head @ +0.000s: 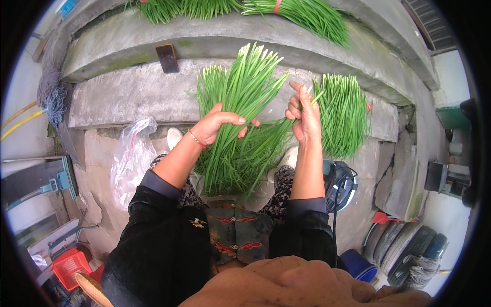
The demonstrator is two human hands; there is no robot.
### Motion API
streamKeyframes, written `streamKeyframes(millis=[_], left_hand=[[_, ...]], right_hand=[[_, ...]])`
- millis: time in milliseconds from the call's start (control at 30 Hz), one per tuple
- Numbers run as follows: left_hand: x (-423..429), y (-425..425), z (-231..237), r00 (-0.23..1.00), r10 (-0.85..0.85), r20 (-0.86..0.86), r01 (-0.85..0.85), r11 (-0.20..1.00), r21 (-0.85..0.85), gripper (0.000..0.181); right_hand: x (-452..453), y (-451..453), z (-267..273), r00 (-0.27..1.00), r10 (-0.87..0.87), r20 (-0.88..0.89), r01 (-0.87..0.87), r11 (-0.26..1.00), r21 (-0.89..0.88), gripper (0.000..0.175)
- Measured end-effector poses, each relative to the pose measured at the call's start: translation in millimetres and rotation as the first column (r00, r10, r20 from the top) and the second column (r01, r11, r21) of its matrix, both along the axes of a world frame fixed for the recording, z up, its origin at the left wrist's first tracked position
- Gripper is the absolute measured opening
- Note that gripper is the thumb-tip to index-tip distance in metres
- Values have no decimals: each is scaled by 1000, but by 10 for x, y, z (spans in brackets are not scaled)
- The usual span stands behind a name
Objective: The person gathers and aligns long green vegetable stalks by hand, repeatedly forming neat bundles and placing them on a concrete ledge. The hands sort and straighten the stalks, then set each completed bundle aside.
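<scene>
My left hand (220, 124) is wrapped around a thick bunch of green Chinese chives (251, 82), its pale cut ends pointing up and away from me. Between the fingers of my right hand (305, 113) are a few chive stalks (282, 128), their leaves trailing down to the left. Behind the held bunch, another pile of chives (211, 82) lies on the concrete step (126, 94). To the right of my right hand rests a broad bundle of chives (342, 113). Loose trimmings and leaves (238, 172) are heaped below my hands, between my feet.
A smartphone (167, 58) leans against the riser at the back. Tied chive bundles (307, 17) lie on the upper step. A clear plastic bag (132, 161) is left of my legs, a corded appliance (341, 184) right. Mops (55, 101), a red basket (71, 268) and tyres (397, 245) line the sides.
</scene>
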State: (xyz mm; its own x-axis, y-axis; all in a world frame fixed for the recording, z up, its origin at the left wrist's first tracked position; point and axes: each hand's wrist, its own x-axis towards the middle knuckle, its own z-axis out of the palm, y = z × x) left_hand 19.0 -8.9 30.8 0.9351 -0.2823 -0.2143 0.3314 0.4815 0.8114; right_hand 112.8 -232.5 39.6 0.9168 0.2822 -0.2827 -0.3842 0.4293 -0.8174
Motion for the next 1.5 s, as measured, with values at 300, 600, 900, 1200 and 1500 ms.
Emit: streamKeyframes(millis=[300,600,900,1200,1500], left_hand=[[7,-40,-74,992,122,-15,-119,983,137,26],[2,-53,-59,983,180,37,-183,979,86,27],[-29,-84,-57,997,40,-73,-36,998,58,36],[12,22,-114,982,110,-150,-113,993,-14,43],[106,395,-48,874,484,-30,-475,866,156,35]], right_hand=[[22,-96,2,985,-128,119,144,979,-143,22],[81,-176,-52,938,-346,11,346,938,26,43],[-19,4,39,998,-64,-8,63,995,-79,24],[132,-306,3,951,-302,63,295,950,103,16],[176,-633,93,901,-418,114,394,901,183,21]])
